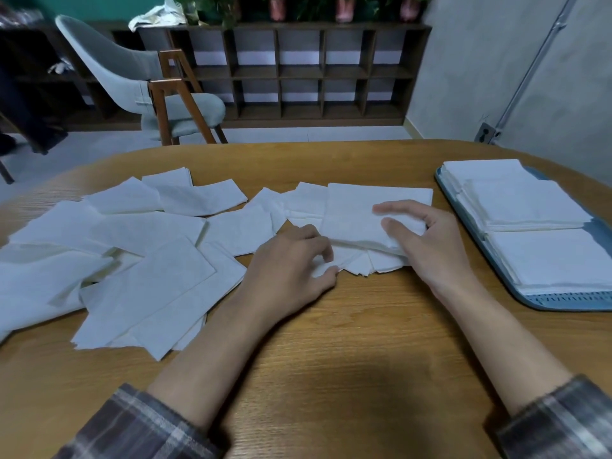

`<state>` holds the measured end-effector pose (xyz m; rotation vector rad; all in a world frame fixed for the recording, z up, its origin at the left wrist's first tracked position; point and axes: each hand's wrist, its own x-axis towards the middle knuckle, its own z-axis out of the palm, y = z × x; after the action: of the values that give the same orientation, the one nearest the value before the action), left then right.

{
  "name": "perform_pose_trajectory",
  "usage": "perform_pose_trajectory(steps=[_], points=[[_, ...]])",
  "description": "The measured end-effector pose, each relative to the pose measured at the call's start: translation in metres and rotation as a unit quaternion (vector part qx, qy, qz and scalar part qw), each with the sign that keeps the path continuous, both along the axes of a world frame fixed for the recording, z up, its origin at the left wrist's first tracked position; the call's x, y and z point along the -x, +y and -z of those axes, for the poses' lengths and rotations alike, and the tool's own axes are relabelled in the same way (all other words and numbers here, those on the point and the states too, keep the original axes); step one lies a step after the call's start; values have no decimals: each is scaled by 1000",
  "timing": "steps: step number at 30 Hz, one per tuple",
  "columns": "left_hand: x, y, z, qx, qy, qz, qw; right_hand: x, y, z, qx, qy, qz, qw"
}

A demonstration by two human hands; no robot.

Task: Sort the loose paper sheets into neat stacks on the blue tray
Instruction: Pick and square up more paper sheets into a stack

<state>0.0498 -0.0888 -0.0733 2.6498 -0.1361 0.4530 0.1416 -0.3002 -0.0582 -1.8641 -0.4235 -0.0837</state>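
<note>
So the person's mid-gather here. The right hand (420, 240) holds a small gathered pile (361, 213) at the middle of the table (331, 352), with thumb and forefinger lying on top. I can't see whether the other fingers are tucked underneath, but the pile's near edge looks a bit raised, so I'd guess they are. The left hand (291, 263) has its fingers curled in, and the thumb and forefinger pinch the corner of a single sheet (326, 268) that pokes out from under that pile. The blue tray (569, 298) sits off to the right, near the right hand but not touching it, and it already carries three tidy stacks (530, 207). A big mess of loose sheets (132, 260) is spread over the left half of the table, overlapping every which way, so I'd say the job is maybe halfway done. Now for what could go sideways. The paper looks thin and soft, and the bottom of the gathered pile is fanned out with corners sticking out toward the person. If the pile gets lifted by one edge before it's squared up, I'd expect the lower sheets to droop or slide out. Tugging that pinched corner too hard could crease or tear it, or drag its neighbours along. The other risk is the tray itself — a crooked pile dropped on the stacks could nudge them out of line, since they sit right against each other.
</note>
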Motion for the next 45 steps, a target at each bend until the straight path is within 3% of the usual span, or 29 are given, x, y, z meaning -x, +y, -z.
perform_pose_trajectory(steps=[6, 10, 14, 20, 28, 34, 39, 45], points=[[1, 2, -1, 1, -17, 27, 999, -2, -1, 1, -7, -7, 4, 1000], [3, 1, -6, 67, -18, 28, 997, -3, -1, 3, 7, -6, 5, 1000], [3, 0, -11, 96, -3, 9, 995, -3, -1, 4, 15, -6, 3, 1000], [0, 9, -3, 35, 36, -93, 994, -3, -1, 4, 16, -9, 1, 1000], [-6, 13, 0, 128, 24, -132, 983, -3, -1, 4, 20, -12, 0, 1000], [-3, 13, -2, 144, 14, -154, 977, -2, -1, 2, 10, -16, 0, 1000], [2, 5, -19, 179, -37, -97, 978, -1, -1, 0, -16, -21, 8, 1000], [15, -4, -42, 336, -5, 21, 942, 0, -1, 0, -23, -21, 14, 999]])
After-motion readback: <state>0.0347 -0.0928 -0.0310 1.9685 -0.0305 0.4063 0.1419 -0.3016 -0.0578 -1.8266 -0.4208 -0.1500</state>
